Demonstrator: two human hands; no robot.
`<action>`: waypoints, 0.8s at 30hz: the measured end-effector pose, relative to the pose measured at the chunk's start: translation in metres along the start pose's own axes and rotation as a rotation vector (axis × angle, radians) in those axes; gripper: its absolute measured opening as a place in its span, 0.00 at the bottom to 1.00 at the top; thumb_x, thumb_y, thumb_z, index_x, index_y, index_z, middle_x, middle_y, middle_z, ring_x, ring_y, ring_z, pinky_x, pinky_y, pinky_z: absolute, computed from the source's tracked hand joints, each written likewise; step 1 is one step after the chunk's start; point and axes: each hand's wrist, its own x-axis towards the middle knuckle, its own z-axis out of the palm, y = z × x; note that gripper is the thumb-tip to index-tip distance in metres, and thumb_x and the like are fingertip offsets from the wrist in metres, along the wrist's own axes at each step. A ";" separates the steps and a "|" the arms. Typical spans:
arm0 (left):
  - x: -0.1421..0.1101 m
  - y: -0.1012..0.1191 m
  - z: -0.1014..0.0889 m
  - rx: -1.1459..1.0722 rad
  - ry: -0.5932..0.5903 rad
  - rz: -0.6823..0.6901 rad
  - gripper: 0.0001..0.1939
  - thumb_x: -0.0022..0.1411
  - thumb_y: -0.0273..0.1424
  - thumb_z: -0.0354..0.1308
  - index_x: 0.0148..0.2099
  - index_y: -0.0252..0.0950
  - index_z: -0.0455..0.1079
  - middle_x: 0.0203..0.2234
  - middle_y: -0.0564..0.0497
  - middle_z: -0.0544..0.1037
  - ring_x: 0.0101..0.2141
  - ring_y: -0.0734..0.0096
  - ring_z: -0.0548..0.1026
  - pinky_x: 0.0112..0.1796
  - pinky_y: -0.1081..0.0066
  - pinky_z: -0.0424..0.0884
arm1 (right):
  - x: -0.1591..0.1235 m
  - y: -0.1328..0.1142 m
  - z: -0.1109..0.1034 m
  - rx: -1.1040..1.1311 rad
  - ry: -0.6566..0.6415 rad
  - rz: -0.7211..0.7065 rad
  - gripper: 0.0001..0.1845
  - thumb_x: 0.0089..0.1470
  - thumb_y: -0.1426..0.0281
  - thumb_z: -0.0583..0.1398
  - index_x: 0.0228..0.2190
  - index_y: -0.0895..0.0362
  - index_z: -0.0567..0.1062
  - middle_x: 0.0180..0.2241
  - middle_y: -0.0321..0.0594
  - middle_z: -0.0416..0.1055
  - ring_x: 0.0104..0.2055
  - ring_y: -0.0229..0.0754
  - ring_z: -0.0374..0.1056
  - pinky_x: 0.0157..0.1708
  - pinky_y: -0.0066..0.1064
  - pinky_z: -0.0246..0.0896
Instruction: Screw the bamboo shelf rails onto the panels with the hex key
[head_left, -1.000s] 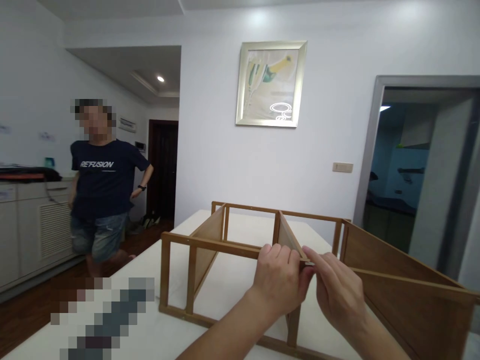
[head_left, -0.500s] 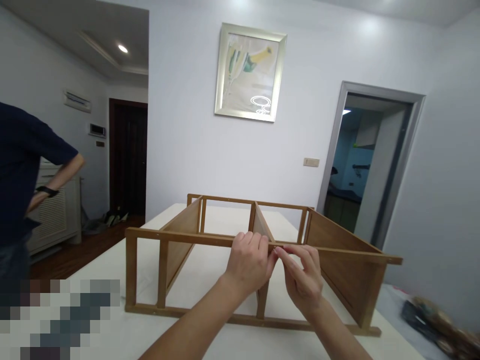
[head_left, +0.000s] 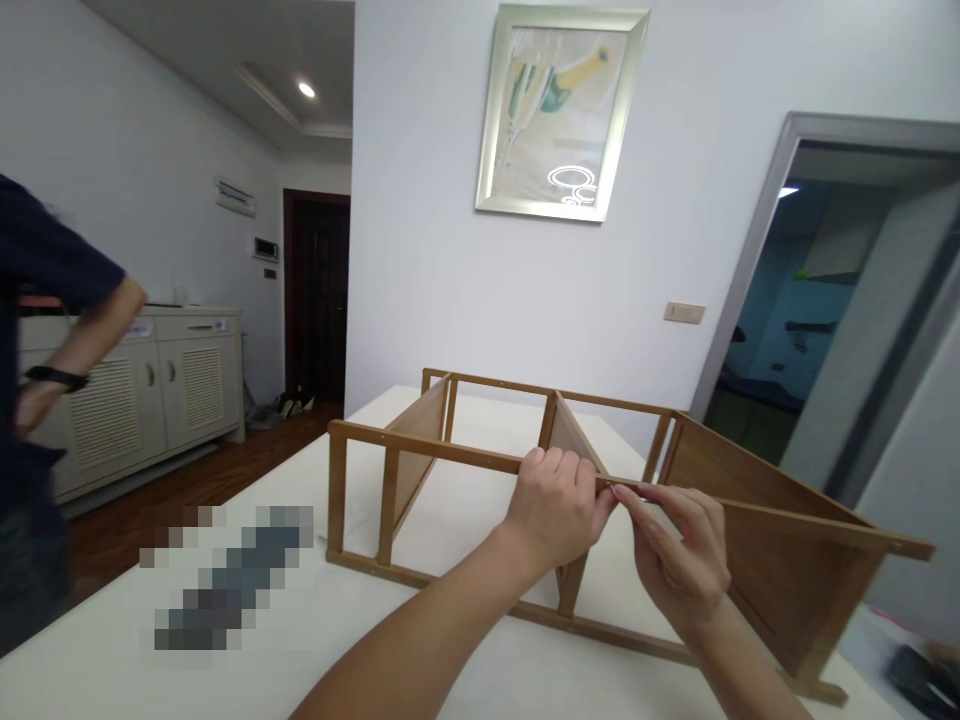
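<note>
- A wooden shelf frame [head_left: 420, 450] lies on its side on a white table [head_left: 315, 640].
- The left hand [head_left: 559, 510] wraps its near top rail [head_left: 442, 452] above the middle panel [head_left: 568, 440].
- The right hand [head_left: 682, 560] pinches the rail just beside it.
- A person in a dark shirt [head_left: 30, 300] stands at far left.
- A framed picture [head_left: 559, 110] hangs on the wall.

A bystander [head_left: 45, 400] is cut by the left edge — a pixelated patch [head_left: 225, 580] hides something on the table [head_left: 300, 650].
</note>
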 end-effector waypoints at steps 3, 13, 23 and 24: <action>0.001 0.001 -0.002 -0.017 0.001 -0.008 0.14 0.66 0.40 0.50 0.32 0.36 0.66 0.25 0.48 0.71 0.30 0.63 0.68 0.34 0.62 0.58 | 0.004 -0.001 -0.005 0.003 -0.011 0.009 0.29 0.52 0.82 0.61 0.52 0.46 0.74 0.40 0.43 0.72 0.42 0.47 0.68 0.41 0.42 0.64; -0.001 0.001 -0.005 -0.008 -0.015 0.011 0.13 0.66 0.38 0.50 0.34 0.35 0.66 0.26 0.48 0.71 0.30 0.62 0.67 0.34 0.61 0.58 | 0.011 -0.004 -0.011 0.036 -0.019 0.033 0.27 0.53 0.83 0.61 0.49 0.45 0.75 0.41 0.42 0.70 0.41 0.44 0.66 0.41 0.43 0.63; -0.001 0.001 -0.007 -0.025 -0.046 0.016 0.09 0.65 0.34 0.50 0.35 0.35 0.66 0.27 0.47 0.71 0.31 0.61 0.67 0.35 0.60 0.59 | 0.011 -0.003 -0.008 0.051 -0.019 0.025 0.25 0.54 0.83 0.60 0.48 0.45 0.77 0.42 0.43 0.70 0.42 0.46 0.65 0.41 0.44 0.65; -0.001 0.001 -0.007 -0.025 -0.047 0.014 0.08 0.65 0.34 0.50 0.35 0.36 0.66 0.27 0.47 0.71 0.31 0.61 0.67 0.35 0.60 0.59 | 0.011 -0.003 -0.008 0.048 -0.025 0.024 0.25 0.55 0.82 0.59 0.48 0.45 0.76 0.43 0.43 0.70 0.43 0.46 0.65 0.42 0.44 0.65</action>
